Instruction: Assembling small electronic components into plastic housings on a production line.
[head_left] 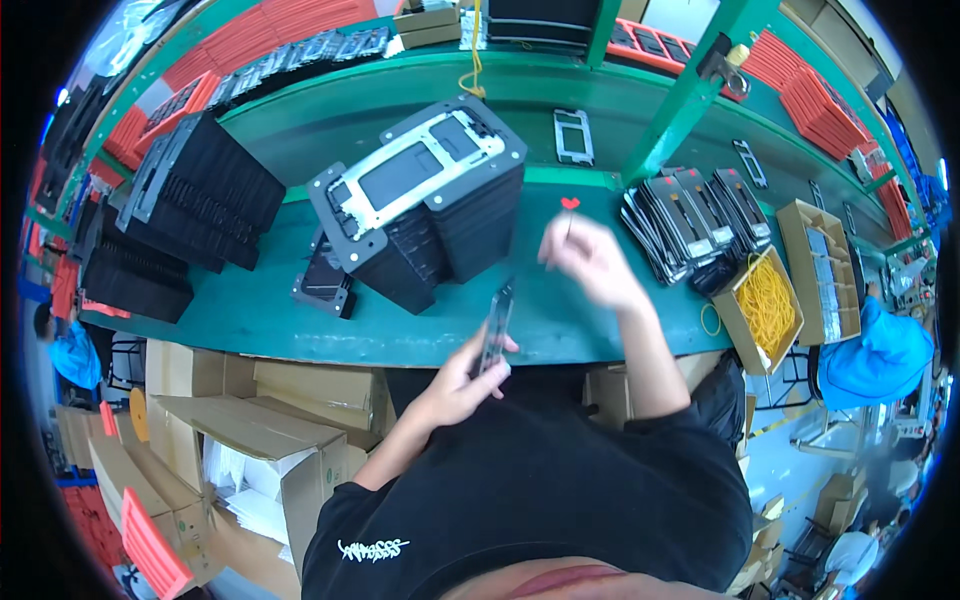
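Observation:
My left hand (463, 382) grips a thin, dark flat panel (497, 325) with a metallic edge, held tilted and nearly edge-on over the front of the green bench (560, 330). My right hand (592, 262) is raised over the bench to the right of the panel, its fingers curled together and blurred. A small red heart-shaped piece (570, 204) shows just beyond those fingertips, with a thin dark line running down toward them. Whether the fingers hold that line is unclear. Left of my hands stands a tall stack of black trays (480, 220), with a silver frame (415, 170) lying on top.
More black tray stacks (215, 190) stand at the left. At the right are bundled flat panels (690, 225), a box of yellow rubber bands (765, 310) and a divided carton (835, 270). A loose silver frame (573, 137) lies behind. A green post (690, 100) rises at the back.

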